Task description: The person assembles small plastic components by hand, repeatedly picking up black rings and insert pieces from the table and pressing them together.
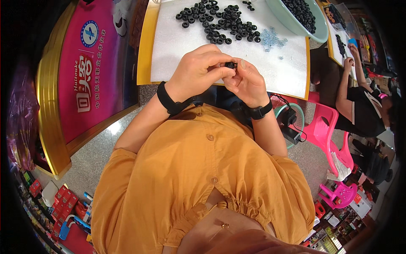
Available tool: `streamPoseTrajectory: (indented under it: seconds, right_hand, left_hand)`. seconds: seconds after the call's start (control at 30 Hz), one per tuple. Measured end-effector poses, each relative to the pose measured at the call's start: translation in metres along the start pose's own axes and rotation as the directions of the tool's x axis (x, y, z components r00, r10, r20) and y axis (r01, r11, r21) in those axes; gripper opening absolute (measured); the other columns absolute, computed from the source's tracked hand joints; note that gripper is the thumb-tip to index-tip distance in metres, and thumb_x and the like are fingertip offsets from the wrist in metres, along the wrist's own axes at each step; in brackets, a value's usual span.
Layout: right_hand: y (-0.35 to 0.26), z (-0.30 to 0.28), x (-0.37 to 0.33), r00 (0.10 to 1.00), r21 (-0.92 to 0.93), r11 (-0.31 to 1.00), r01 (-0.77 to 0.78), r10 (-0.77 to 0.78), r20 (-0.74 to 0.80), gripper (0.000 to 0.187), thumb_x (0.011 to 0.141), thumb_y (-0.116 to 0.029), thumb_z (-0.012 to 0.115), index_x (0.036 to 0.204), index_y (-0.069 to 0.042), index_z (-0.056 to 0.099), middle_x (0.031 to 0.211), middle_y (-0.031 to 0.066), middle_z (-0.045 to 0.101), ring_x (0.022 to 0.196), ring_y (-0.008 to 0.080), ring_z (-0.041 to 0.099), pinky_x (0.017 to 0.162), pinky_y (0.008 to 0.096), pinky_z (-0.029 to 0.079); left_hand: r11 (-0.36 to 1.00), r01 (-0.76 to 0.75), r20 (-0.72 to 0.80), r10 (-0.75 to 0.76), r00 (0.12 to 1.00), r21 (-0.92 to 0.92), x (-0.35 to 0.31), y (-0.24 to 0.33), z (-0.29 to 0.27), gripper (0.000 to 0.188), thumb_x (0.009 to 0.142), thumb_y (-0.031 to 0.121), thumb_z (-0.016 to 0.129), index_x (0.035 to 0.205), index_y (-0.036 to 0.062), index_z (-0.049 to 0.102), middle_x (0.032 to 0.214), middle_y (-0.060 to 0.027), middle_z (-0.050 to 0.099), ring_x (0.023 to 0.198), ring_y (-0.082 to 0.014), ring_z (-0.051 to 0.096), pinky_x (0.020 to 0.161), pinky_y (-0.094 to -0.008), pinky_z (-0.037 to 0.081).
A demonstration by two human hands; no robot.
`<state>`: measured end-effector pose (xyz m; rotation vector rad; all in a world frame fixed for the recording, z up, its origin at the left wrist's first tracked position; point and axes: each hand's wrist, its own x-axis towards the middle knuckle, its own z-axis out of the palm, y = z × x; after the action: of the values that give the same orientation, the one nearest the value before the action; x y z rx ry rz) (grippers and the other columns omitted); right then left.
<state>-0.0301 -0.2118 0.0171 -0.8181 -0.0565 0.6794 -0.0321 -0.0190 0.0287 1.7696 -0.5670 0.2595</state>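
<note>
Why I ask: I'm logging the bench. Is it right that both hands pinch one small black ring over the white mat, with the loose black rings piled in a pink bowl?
Not quite. The head view shows the left hand and right hand pinching a small black ring over the white mat, but the bowl is pale green, not pink.

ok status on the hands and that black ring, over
Left hand and right hand both pinching one small black ring. Held above white mat. Loose ring pile beyond, nothing blocking.

Speckled grey floor point(97, 156), pink plastic chair point(327, 131), gold-edged pink counter point(84, 63).
</note>
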Motion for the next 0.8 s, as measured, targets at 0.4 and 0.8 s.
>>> streamPoseTrajectory:
  seconds: [0.4, 0.8]
  right_hand:
    - [0.003, -0.002, 0.002, 0.996, 0.09, 0.995, -0.052, 0.046, 0.073, 0.039, 0.102, -0.033, 0.053, 0.114, 0.004, 0.056, 0.083, 0.0022, 0.054, 0.063, 0.0065, 0.037, 0.052, 0.0202, 0.031]
    - [-0.013, 0.013, 0.005, 0.988, -0.066, 0.996, 0.062, -0.071, -0.134, 0.024, 0.096, -0.028, 0.064, 0.099, -0.005, 0.062, 0.075, -0.0047, 0.051, 0.059, 0.0026, 0.037, 0.051, 0.0188, 0.028]
  left_hand:
    - [1.0, -0.023, 0.066, 0.022, 0.998, 0.018, 0.003, 0.001, -0.006, 0.023, 0.079, 0.007, 0.077, 0.101, 0.0015, 0.073, 0.076, -0.0041, 0.059, 0.064, -0.012, 0.054, 0.056, -0.0249, 0.043]
    - [1.0, 0.003, -0.02, -0.003, 1.0, 0.008, 0.001, 0.003, 0.005, 0.027, 0.082, 0.006, 0.076, 0.108, 0.0025, 0.071, 0.084, -0.0059, 0.062, 0.068, -0.0125, 0.057, 0.059, -0.0242, 0.047]
